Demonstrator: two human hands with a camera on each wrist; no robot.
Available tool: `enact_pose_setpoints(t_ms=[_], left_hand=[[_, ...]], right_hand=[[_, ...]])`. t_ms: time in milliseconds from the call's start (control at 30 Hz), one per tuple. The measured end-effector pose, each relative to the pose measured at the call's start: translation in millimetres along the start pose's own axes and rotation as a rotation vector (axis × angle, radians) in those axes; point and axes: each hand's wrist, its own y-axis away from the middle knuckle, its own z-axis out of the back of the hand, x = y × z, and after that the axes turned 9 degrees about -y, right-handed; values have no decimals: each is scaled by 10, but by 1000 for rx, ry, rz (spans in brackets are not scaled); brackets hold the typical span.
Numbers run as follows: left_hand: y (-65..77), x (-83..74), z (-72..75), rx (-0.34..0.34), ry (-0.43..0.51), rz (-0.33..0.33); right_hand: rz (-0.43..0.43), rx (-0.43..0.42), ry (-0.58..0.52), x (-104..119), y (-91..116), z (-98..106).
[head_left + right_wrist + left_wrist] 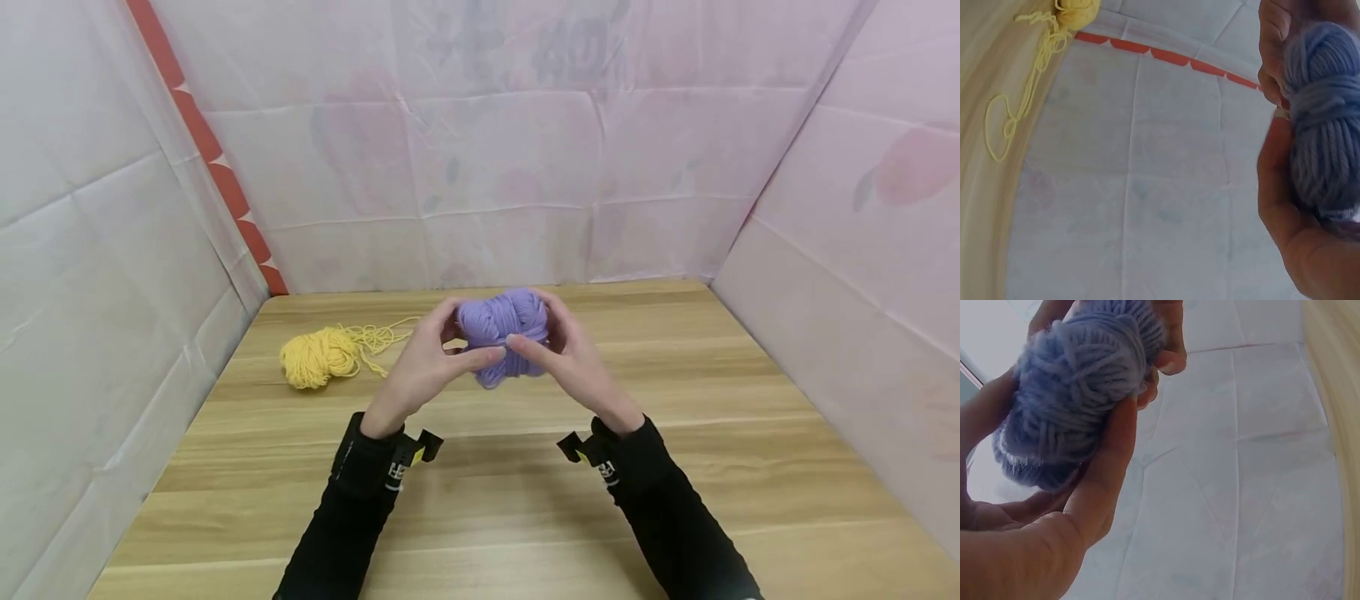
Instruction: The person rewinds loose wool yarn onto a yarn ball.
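Both hands hold a bundle of purple yarn (504, 321) up over the wooden table, with wraps of strand round its middle. My left hand (427, 358) grips its left end, thumb across the near side; in the left wrist view the fingers curl round the yarn (1079, 394). On the right end, my right hand (577, 362) grips likewise, its thumb pressed on the wraps near the left thumb. The right wrist view shows the yarn (1325, 119) between both hands. A ball of yellow yarn (318, 357) lies on the table left of the hands.
Loose yellow strands (378, 336) trail from the yellow ball toward the left hand. The wooden table (495, 517) is bounded by white sheet walls at the back (495, 167), left and right. A red scalloped strip (202, 129) runs down the back left corner.
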Motion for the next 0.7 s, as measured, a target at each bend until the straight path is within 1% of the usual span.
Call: enact_pose_setpoints(t_ms=[67,167,233,300,367,400,533,633,700], left_hand=[[-9,20,-8,-14,8,18],[-9,82,22,-53,-15,65],[-8,138,63,-80,-43,96],[-13,193,116,-104,-65,121],[-11,235,178,-125,-78,151],[-7,255,213,-135,-81,161],[23,327,387,-193,-81,203],[55,386,536,-238,-70,217],[74,433,629,-262,-63,232]], right_hand=[[-25,-75,-37,-30,-26,63],[-75,-217,-85,-118,-90,275],[-107,-325,-127,-195,-131,488],[-132,-415,-166,-289,-159,753],[-172,-497,-164,-397,-153,1043],[-201,-523,-157,-453,-139,1196],[-356,-573,35,-673,-32,1750],[-483,-567,234,-822,65,2026],[-549,-561,322,-918,122,2151]])
